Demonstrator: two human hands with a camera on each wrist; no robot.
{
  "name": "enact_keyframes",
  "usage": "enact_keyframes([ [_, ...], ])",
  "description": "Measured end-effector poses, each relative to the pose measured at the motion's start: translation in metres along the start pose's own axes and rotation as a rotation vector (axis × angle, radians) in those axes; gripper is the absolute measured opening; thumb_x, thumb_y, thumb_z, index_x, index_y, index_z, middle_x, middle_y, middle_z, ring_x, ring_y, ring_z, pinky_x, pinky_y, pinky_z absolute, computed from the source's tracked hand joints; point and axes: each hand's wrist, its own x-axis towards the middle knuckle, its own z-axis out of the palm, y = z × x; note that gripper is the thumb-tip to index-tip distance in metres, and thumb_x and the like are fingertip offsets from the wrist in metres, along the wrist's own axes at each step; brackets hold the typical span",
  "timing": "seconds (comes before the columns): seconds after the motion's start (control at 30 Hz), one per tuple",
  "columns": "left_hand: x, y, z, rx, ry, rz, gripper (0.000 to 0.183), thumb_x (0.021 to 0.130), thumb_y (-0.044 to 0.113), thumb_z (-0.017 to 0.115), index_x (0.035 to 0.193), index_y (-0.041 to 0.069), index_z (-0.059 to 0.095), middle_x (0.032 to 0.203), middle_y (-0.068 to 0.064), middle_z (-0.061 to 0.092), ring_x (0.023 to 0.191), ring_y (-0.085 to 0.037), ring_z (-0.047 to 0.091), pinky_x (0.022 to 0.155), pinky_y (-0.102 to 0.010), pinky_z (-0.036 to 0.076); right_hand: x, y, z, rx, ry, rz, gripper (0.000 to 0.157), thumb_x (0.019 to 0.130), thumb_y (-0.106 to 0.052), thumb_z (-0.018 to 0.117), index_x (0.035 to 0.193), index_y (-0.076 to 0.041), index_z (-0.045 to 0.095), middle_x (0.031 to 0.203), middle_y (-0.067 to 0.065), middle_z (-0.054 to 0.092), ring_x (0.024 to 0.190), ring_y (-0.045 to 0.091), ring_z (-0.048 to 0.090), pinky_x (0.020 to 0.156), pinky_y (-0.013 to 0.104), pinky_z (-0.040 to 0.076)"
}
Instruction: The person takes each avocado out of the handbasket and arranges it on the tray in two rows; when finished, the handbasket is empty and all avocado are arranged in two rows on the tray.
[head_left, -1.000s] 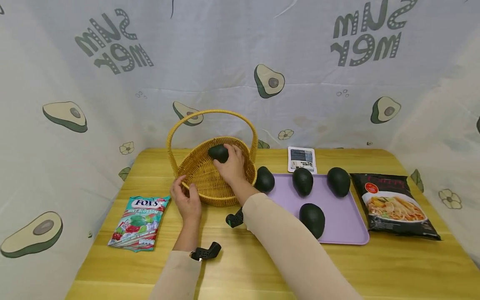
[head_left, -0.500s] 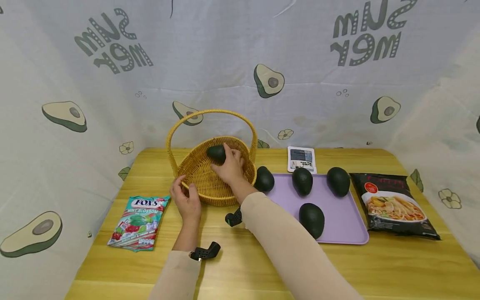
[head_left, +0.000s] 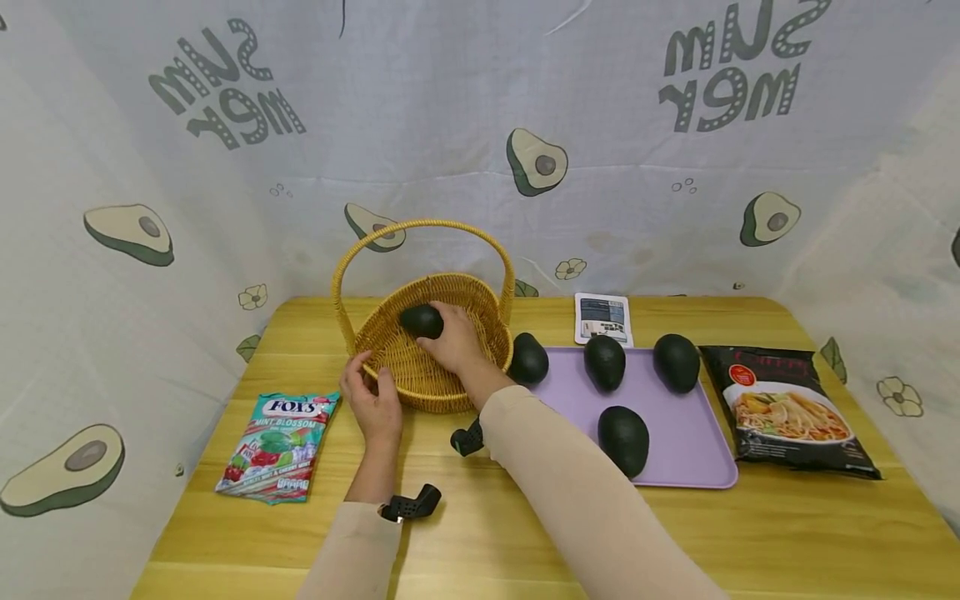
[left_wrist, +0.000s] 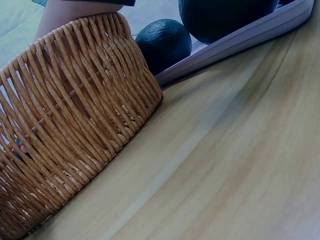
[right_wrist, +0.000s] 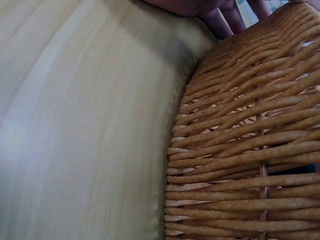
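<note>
A yellow wicker basket (head_left: 408,385) with a tall arched handle stands near the back of the table. My left hand (head_left: 372,406) grips its near left rim, and the fingers of that hand (right_wrist: 227,16) also appear at the top of the right wrist view. Inside the basket, my right hand (head_left: 457,340) holds a dark green avocado (head_left: 421,322) from its right side, close over the woven bottom. Seen from the left wrist, the basket's wall (left_wrist: 75,95) hides most of the right hand and the avocado.
Right of the basket lies a lilac tray (head_left: 678,454) bearing several avocados (head_left: 624,442). A black noodle packet (head_left: 791,412) lies beyond it, and a white card (head_left: 603,317) behind. A FOX'S candy bag (head_left: 279,447) lies left of the basket.
My right hand has shifted the avocado left and slightly nearer within the basket. My left hand and the basket have stayed in place.
</note>
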Motion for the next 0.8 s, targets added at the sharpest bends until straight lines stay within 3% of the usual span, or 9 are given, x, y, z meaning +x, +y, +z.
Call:
enact_keyframes([
  [0.23,-0.0002,-0.0013,0.0001,0.001,0.005,0.006,0.036,0.098,0.008,0.053,0.133,0.004,0.054,0.146,-0.014,0.036,0.117,-0.025,0.047,0.099,-0.033,0.039,-0.0009,0.0003,0.0022,0.019,0.004,0.027,0.064,0.093,-0.026,0.076,0.150,-0.017,0.047,0.147,0.016,0.049,0.134,0.037,0.051,0.107,0.052,0.047],
  [0.37,-0.0002,-0.0013,0.0003,0.002,0.007,0.003,0.035,0.098,0.009,0.053,0.133,0.004,0.054,0.146,-0.013,0.037,0.117,-0.025,0.047,0.099,-0.033,0.040,-0.0008,0.0001,0.0017,0.019,-0.016,0.005,0.068,0.094,-0.026,0.075,0.153,-0.016,0.044,0.150,0.014,0.051,0.136,0.035,0.051,0.109,0.051,0.046],
  [0.57,-0.0005,-0.0011,0.0007,-0.002,0.002,-0.007,0.035,0.098,0.009,0.053,0.134,0.005,0.054,0.147,-0.013,0.035,0.123,-0.029,0.047,0.103,-0.038,0.039,-0.0023,-0.0010,0.0013,-0.005,-0.039,0.008,0.069,0.095,-0.030,0.073,0.155,-0.018,0.042,0.153,0.015,0.048,0.137,0.037,0.050,0.109,0.053,0.046],
  [0.8,-0.0004,-0.0006,0.0031,-0.008,0.019,0.005,0.037,0.098,0.003,0.051,0.135,0.000,0.052,0.150,-0.020,0.031,0.132,-0.041,0.042,0.111,-0.053,0.034,-0.0029,-0.0010,0.0024,0.030,-0.017,0.000,0.067,0.094,-0.030,0.074,0.153,-0.018,0.045,0.146,0.020,0.048,0.129,0.038,0.056,0.105,0.053,0.048],
])
